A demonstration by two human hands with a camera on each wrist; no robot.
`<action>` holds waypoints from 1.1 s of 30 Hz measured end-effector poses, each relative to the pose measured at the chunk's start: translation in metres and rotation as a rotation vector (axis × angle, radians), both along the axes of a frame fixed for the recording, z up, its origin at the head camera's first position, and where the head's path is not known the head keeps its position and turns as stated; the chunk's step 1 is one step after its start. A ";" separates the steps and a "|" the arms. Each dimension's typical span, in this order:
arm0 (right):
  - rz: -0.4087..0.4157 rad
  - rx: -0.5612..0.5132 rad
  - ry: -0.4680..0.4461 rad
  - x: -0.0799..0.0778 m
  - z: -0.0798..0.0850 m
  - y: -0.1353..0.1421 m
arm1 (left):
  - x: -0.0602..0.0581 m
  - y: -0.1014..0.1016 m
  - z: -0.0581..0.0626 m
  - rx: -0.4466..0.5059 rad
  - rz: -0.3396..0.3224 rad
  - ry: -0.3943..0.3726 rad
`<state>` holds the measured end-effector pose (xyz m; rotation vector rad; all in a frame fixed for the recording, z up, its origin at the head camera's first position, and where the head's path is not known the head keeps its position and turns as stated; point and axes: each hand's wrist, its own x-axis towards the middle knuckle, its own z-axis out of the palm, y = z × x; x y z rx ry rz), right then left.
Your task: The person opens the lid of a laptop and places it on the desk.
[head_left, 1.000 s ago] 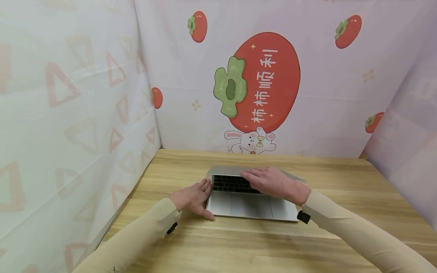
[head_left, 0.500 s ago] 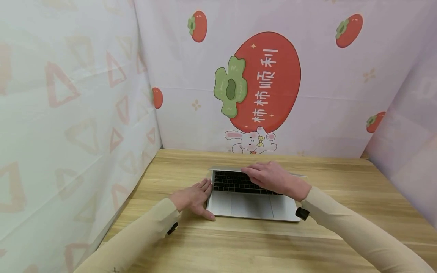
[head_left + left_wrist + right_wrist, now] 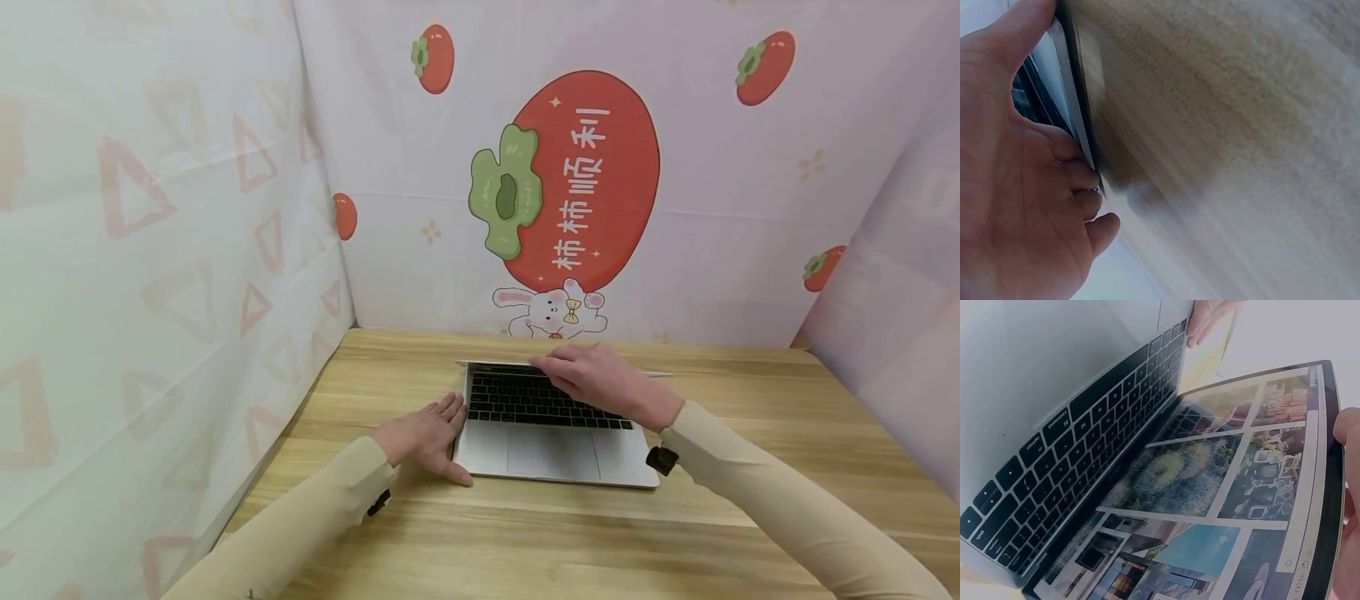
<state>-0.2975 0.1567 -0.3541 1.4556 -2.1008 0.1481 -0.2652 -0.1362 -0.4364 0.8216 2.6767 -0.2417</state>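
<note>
A silver laptop (image 3: 551, 454) lies on the wooden table, its lid partly raised. From above, the lid (image 3: 498, 364) shows as a thin strip beyond the black keyboard (image 3: 517, 400). My right hand (image 3: 596, 379) grips the lid's upper edge, the thumb (image 3: 1347, 425) over the screen's dark border and the fingers behind. In the right wrist view the screen (image 3: 1191, 469) is lit with a grid of pictures. Flat at the base's left side rests my left hand (image 3: 423, 437), fingers straight along the edge and thumb near the front corner.
The wooden table (image 3: 525, 542) extends around the laptop on every side. Behind it hangs a cloth backdrop (image 3: 420, 283) printed with persimmons and a rabbit. Another patterned cloth (image 3: 187, 250) borders the left, and a pale one (image 3: 900, 275) the right.
My right hand has moved up and away, tilting the laptop lid further back, so more of the keyboard shows. The left hand has stayed at the base's left side.
</note>
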 end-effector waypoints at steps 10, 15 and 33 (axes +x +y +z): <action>-0.057 -0.017 0.003 -0.006 0.007 0.000 | 0.001 0.000 0.001 0.004 -0.002 -0.004; -0.121 -0.030 -0.006 -0.009 0.009 0.000 | 0.001 0.001 0.003 0.006 0.002 -0.005; -0.237 -0.112 -0.010 -0.022 0.014 -0.001 | 0.003 -0.001 0.003 0.027 -0.007 -0.006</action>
